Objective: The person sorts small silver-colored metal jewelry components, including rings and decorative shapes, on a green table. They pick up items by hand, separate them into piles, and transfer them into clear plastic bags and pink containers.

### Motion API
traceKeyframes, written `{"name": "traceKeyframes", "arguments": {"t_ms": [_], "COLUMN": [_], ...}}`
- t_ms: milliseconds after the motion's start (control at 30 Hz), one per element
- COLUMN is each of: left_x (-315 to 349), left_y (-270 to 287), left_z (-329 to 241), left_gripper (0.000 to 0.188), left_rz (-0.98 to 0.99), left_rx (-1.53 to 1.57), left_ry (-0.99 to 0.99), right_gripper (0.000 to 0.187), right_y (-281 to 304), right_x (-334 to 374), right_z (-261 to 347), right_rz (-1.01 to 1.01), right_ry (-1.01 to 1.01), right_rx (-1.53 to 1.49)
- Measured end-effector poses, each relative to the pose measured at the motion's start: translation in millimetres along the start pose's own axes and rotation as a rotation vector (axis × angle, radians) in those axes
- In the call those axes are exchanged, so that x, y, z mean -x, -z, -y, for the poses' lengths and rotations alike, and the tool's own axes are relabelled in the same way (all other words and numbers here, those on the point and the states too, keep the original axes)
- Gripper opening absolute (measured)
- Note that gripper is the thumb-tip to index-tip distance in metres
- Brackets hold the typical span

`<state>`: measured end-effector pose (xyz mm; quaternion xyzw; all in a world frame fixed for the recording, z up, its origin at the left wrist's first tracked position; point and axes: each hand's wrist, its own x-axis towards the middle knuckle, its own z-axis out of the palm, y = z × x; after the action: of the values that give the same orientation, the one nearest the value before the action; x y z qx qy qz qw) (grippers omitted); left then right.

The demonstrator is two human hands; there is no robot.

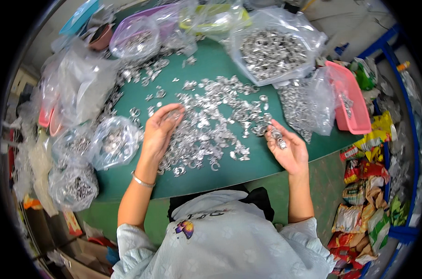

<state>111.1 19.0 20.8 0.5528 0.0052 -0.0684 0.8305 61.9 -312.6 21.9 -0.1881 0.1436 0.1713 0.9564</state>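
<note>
At upper right, a clear plastic bag point(313, 39) holds silver metal pieces point(273, 53); a pink basket point(356, 114) at right, a few. Loose pieces point(204, 132) spread mid-frame. The left hand point(160, 128) bunches its fingertips, grip unclear; the palm-up right hand point(291, 152) curls around several held pieces point(279, 139).

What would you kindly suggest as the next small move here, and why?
Perhaps bring the left hand over to the right hand: the left appears to pinch a small silver piece, while the right, palm upward, already holds a few silver pieces on its fingers.
</note>
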Motion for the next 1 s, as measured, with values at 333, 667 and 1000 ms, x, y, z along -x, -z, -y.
{"name": "traceKeyframes", "arguments": {"t_ms": [333, 667, 1000], "left_x": [-4, 4, 50], "left_y": [-8, -39, -40], "left_z": [13, 2, 21], "left_gripper": [0.030, 0.047, 0.037], "left_rz": [0.041, 0.246, 0.190], "left_rx": [-0.011, 0.356, 0.295], "left_ry": [0.126, 0.223, 0.193], "right_gripper": [0.023, 0.050, 0.025], "right_y": [-17, 42, -79], "right_x": [54, -76, -2], "right_z": [107, 256, 37], "right_rz": [-0.185, -0.505, 0.016], "right_ry": [0.875, 0.828, 1.129], "right_rx": [0.568, 1.724, 2.009]}}
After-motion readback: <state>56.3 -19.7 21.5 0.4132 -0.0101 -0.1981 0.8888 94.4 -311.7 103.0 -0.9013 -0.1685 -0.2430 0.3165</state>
